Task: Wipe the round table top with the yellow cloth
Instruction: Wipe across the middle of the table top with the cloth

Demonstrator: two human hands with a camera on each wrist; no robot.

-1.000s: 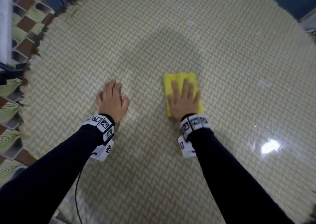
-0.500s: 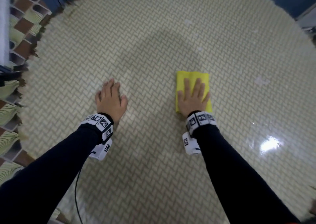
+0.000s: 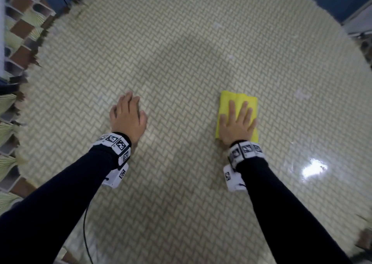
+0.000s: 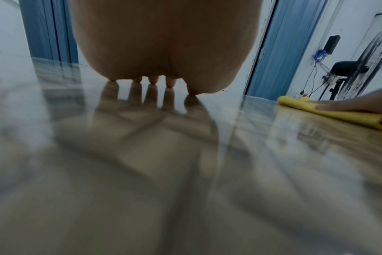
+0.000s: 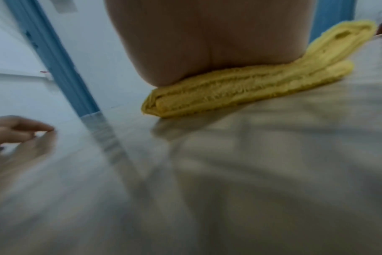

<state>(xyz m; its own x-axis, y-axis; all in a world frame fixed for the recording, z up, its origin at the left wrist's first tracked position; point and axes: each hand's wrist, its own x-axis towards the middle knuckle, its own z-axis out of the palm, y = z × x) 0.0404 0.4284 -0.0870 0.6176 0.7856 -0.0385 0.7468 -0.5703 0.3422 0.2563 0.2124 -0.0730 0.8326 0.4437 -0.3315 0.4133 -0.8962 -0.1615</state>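
cloth: yellow cloth (image 3: 237, 102), folded thick, lay flat under my right hand (image 3: 236, 126), far end poking out past my fingertips.
grip R: no clench; fingers straight & spread, palm pressing cloth down on the table top (image 3: 181, 52).
change: vs 1 s ago, cloth + R hand had slid further right, away from my L; pad stayed folded.
meaning: wipe stroke was mid-run, I judged; pale specks beyond & right of the cloth not reached yet.
grip L: left hand (image 3: 126, 116) held nothing, fingertips propped on the glossy top, same spot as earlier, well apart from cloth.
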